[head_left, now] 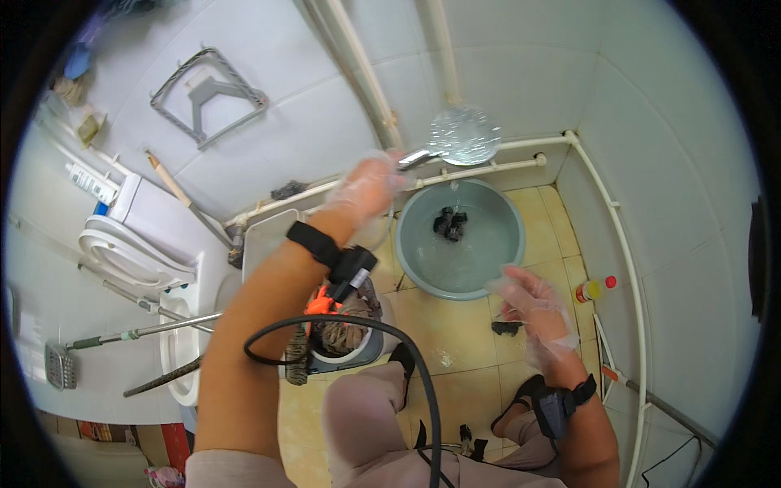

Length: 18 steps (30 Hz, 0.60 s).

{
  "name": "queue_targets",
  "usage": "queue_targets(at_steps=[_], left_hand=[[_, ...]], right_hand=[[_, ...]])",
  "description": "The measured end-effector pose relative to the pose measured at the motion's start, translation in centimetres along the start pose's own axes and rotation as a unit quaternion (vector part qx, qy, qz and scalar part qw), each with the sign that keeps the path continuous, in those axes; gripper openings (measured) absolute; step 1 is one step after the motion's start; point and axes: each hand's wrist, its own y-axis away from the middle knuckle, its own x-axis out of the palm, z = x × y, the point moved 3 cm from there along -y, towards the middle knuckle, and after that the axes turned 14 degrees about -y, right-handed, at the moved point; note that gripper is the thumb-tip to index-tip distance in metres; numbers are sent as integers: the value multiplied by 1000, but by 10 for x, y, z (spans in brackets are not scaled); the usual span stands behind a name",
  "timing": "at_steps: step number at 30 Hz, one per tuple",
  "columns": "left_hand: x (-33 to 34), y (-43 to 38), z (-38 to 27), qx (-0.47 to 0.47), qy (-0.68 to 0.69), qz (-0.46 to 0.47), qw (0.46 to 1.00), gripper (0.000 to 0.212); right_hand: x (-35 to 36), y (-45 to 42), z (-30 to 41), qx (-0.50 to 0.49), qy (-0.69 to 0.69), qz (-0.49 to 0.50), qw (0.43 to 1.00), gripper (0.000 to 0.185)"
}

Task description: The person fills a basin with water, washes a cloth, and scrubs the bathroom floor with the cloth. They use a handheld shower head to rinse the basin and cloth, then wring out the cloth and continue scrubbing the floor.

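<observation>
My left hand (371,186), in a clear plastic glove, grips the handle of a chrome shower head (467,135) above the far rim of a grey-green plastic basin (518,262). Water fills the lower part of the basin, and a small black object (450,224) lies in it; what it is I cannot tell. A thin stream seems to fall near the far side. My right hand (537,305), gloved the same way, hangs with fingers apart near the basin's near right rim and holds nothing. A dark scrap (506,328) lies on the floor beside it.
At the left, a mop bucket (381,341) holds cloth mop heads, with an orange item on top. A toilet (140,250) stands farther left beside long poles. White pipes (610,189) run along the walls. A red-capped bottle (587,291) stands at the right. A black cable loops before me.
</observation>
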Motion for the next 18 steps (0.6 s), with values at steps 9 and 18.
queue_targets(at_steps=[9,18], left_hand=[[64,-8,45,-43,-190,151,969,25],[178,-28,69,-107,-7,213,971,28]], right_hand=[[-10,-15,-5,12,-2,-3,1000,51],[-39,-35,-31,86,88,-36,992,38]])
